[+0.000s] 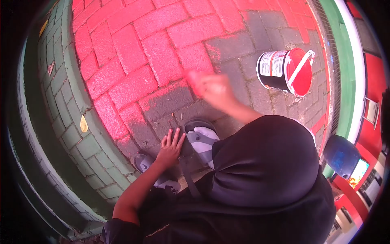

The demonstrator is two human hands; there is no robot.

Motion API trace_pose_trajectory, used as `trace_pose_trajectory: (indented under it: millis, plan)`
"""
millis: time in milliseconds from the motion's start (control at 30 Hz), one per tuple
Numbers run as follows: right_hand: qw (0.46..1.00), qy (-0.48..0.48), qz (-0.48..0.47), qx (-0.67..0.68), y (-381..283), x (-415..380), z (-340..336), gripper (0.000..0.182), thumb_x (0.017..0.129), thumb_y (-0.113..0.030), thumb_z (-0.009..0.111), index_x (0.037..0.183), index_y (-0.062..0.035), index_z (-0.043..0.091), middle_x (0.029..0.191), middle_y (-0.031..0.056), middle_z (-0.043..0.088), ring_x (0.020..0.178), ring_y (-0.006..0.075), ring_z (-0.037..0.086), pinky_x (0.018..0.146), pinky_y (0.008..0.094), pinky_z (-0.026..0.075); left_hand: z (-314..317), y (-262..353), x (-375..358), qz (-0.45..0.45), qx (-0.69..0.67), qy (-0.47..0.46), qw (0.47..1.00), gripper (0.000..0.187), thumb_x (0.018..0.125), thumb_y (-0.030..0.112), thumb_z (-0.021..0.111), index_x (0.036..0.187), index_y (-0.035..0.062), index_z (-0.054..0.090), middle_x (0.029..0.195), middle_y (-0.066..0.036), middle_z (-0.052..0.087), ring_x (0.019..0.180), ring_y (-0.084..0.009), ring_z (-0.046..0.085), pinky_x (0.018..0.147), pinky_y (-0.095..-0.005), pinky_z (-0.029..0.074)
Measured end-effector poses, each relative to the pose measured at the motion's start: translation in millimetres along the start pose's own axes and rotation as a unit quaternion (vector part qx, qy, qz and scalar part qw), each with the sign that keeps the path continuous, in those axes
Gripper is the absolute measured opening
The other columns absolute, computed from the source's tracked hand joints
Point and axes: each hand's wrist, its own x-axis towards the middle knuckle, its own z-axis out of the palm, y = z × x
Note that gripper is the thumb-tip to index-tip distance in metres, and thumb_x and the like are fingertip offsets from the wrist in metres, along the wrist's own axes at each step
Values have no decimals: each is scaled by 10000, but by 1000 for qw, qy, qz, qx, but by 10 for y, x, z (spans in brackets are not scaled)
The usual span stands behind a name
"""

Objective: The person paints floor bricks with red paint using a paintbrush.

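Note:
My right hand, smeared by motion, is closed low over the paving blocks at the border of the painted area. A blurred red thing shows at its fingers; its kind cannot be made out. Wet-looking red paint covers the herringbone paving beyond, while the grey blocks nearer me are bare or partly coated. My left hand rests on the ground with fingers spread, holding nothing, beside my sandalled foot. To the right stands a black and white paint bucket, red inside, with a white handle across its mouth.
A green-grey brick kerb runs down the left, carrying a yellow leaf. Black fabric over my bent body hides much of the lower right. Beyond the bucket lie a grating, a green strip and a blue-black rounded object.

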Motion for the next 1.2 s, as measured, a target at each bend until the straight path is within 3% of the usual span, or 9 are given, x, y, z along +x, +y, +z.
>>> trace_pose_trajectory:
  millis: [200,333,433,600,733,767,1000,1100,1200]
  plan:
    - [984,112,-2,-140,164,556,-438,94,850,9,702,765,-28,687,714,-8,657,714,40,587,645,260,496,-50,16,-61,6,-9,3,1000,1331,573,451,925,1631,93,201,1686,-217,171,1530,-476,206,1184,-569,271]
    - [996,-72,11,-59,-112,520,122,138,856,6,688,725,-28,658,716,-1,659,711,40,567,632,280,489,-50,1,13,2,12,-23,1000,1276,623,456,901,1630,96,206,1689,-216,162,1531,-476,203,1190,-571,258]
    - [986,65,138,-63,13,746,-135,163,838,1,708,695,-44,645,639,-7,612,642,50,542,598,277,477,-73,-6,-21,8,-55,15,998,1248,649,453,888,1633,103,203,1694,-211,147,1537,-475,186,1192,-571,256]
    - [965,126,-75,-219,54,1055,-324,144,880,-65,678,748,-8,691,786,105,765,687,149,712,638,298,529,-28,-8,-17,6,-33,-3,999,1238,660,432,883,1635,106,193,1696,-208,138,1542,-477,169,1193,-579,251]
    - [974,-87,-107,-180,60,956,164,111,810,-82,638,832,-80,746,794,167,723,724,327,703,670,407,542,-39,-21,10,4,-17,-30,999,1250,652,426,886,1637,108,185,1698,-206,129,1544,-480,161,1194,-586,248]
    - [993,-32,111,-34,-50,957,210,115,774,-66,636,816,-95,740,738,162,695,697,325,689,652,402,531,-28,-23,13,2,-22,-35,999,1262,644,419,891,1639,113,176,1699,-203,124,1547,-477,150,1197,-585,243]
    - [936,35,66,-344,36,1293,-429,48,746,-80,672,774,-74,711,767,127,723,715,298,707,670,389,543,-50,-2,-25,2,-54,-26,998,1270,640,415,896,1641,120,173,1700,-199,125,1552,-462,141,1197,-576,239]
    - [968,52,-150,-194,470,1140,65,225,877,-154,696,690,-42,637,693,71,704,654,112,641,651,341,527,-61,-25,17,7,-30,-11,999,1271,641,423,896,1642,122,172,1701,-196,123,1553,-458,144,1196,-572,241]
    - [999,-12,41,-23,163,1159,38,187,866,-131,701,710,-44,646,662,48,667,652,122,640,659,346,547,-75,10,4,-2,-20,-47,999,1275,639,434,897,1641,123,173,1701,-193,122,1553,-457,144,1196,-571,241]
